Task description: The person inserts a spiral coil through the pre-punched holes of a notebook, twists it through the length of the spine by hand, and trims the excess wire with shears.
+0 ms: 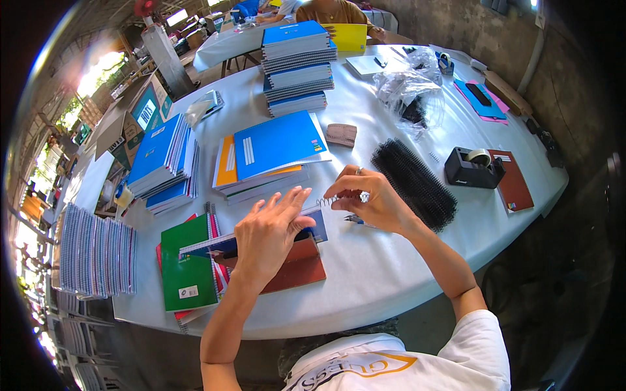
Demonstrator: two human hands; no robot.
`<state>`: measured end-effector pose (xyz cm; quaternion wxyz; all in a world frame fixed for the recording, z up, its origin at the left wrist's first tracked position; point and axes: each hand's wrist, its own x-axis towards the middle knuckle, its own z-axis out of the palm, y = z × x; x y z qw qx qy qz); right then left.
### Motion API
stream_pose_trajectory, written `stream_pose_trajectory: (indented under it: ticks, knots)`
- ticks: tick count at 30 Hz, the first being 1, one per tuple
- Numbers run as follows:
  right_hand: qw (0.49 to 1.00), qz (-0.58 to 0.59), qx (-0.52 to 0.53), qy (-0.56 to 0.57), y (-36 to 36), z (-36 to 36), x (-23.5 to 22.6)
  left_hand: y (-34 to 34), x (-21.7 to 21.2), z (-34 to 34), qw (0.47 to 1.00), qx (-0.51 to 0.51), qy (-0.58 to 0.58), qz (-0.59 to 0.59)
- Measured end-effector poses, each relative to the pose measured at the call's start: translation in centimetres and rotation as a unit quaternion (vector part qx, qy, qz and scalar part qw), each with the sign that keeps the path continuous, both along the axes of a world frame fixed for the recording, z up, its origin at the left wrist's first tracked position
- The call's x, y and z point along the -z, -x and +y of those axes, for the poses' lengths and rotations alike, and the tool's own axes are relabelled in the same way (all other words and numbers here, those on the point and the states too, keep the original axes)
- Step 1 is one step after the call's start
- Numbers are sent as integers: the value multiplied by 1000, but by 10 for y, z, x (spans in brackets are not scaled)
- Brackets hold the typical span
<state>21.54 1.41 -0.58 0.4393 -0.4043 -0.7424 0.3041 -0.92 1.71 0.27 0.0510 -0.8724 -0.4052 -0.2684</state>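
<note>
A dark blue notebook (317, 223) stands partly propped under my hands, its edge running left to right. My left hand (266, 229) lies over this edge, fingers stretched out and held together, hiding its middle. At the right end of the edge, my right hand (365, 194) pinches a thin pale spiral binding coil (325, 202); its fingertips are partly hidden. Below the notebook is a reddish-brown notebook cover (303, 266). A green spiral notebook (184, 264) lies on red ones to the left. Small pliers (354, 219) appear to lie just below my right hand.
Blue notebooks are stacked at the far side (297, 72) and left (160, 159); loose blue covers (277, 146) lie ahead. Right of my hand are black spiral coils (414, 184), a tape dispenser (473, 168) and a brown notebook (512, 182). Across the table, a person holds a yellow cover (350, 38).
</note>
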Motion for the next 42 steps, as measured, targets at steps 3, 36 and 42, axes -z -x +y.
stream_pose_trajectory:
  ticks: [3, 36, 42]
  knots:
    - [998, -16, -37, 49, -4, -1, -8, 1, 0, -1, 1000, 11, 2, 7]
    - [942, -319, -67, -77, -3, -17, -24, -16, -9, -21, 990, 0, 135, 30]
    - [957, -244, -79, -135, 3, -25, -26, -14, -6, -22, 992, 15, 123, 18]
